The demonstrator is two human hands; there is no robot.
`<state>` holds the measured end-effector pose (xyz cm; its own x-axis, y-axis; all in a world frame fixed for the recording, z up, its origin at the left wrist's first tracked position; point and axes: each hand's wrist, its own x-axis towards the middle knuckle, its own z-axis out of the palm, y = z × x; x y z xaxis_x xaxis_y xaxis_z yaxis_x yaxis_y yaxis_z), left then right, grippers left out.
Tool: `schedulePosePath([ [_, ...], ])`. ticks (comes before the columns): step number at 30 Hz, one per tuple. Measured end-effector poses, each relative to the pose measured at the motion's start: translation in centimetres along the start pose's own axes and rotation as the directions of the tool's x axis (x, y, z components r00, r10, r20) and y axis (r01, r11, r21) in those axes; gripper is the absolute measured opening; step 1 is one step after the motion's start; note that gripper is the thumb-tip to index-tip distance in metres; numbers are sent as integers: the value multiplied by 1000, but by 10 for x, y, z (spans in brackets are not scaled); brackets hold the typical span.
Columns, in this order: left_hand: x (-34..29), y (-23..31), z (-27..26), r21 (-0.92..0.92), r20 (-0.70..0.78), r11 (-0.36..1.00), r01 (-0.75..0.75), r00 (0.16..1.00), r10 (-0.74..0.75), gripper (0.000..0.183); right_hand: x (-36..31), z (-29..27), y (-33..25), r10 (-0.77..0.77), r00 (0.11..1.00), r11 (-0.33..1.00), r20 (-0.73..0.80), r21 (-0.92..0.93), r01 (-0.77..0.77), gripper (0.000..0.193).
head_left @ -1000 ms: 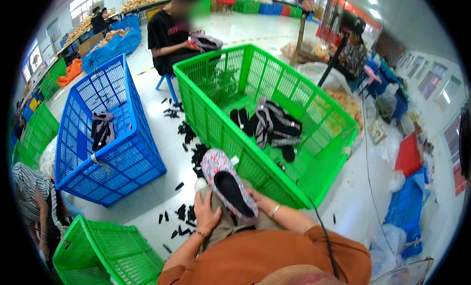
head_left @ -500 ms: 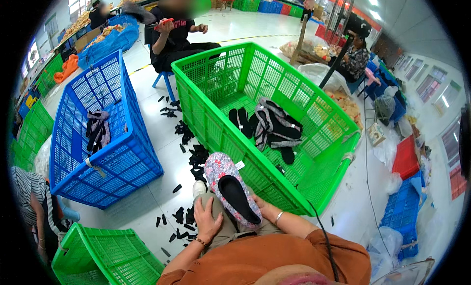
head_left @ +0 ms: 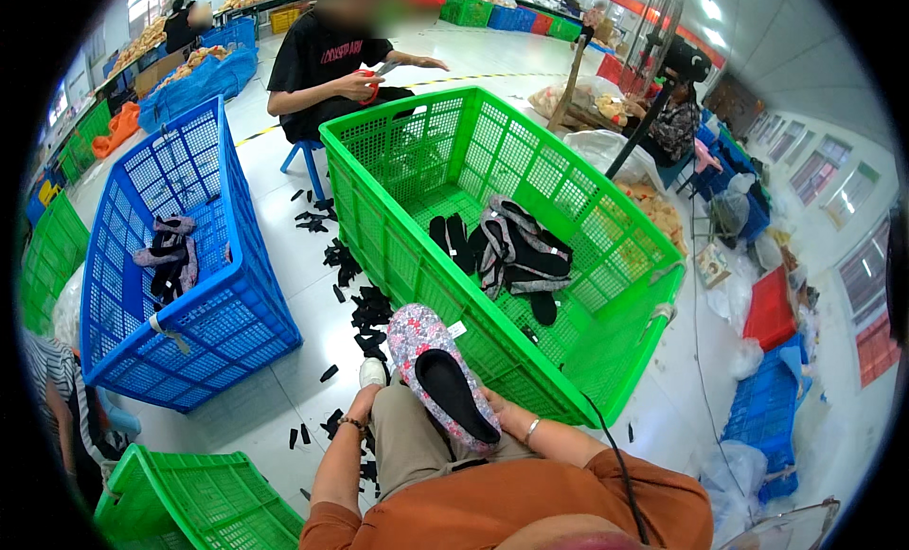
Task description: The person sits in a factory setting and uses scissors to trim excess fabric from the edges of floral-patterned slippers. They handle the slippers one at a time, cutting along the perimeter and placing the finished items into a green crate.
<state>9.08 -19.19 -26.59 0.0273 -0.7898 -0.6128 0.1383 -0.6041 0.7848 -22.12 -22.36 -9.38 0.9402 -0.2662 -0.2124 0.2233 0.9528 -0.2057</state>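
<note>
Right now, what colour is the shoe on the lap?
The shoe is speckled pink, white and grey, black inside, seen best in the head view.

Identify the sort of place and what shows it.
Probably a footwear workshop: a floral slipper in the right hand, what looks like more footwear in the green crate, and black scraps strewn on the floor.

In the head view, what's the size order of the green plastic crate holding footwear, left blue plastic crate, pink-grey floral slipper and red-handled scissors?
Largest to smallest:
1. Green plastic crate
2. Blue plastic crate
3. Floral slipper
4. Red-handled scissors, farther away
</note>
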Motion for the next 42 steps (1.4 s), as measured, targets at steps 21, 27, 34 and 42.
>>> schedulePosePath([
  [21, -169, 138, 95, 835, -122, 450, -316, 691, 712, 23, 1, 2, 5, 10, 999, 996, 33, 93, -13, 53],
  [27, -130, 153, 94, 905, -124, 422, -56, 914, 385, 35, -1, 1, 8, 4, 1000, 996, 3, 93, -4, 53],
  [34, 0, 60, 44, 871, 122, 430, -239, 952, 282, 48, 2, 8, 8, 63, 998, 992, 24, 110, -65, 54],
  [42, -71, 130, 73, 920, 72, 367, -139, 979, 188, 53, -3, -4, 4, 0, 999, 996, 45, 85, -4, 55],
])
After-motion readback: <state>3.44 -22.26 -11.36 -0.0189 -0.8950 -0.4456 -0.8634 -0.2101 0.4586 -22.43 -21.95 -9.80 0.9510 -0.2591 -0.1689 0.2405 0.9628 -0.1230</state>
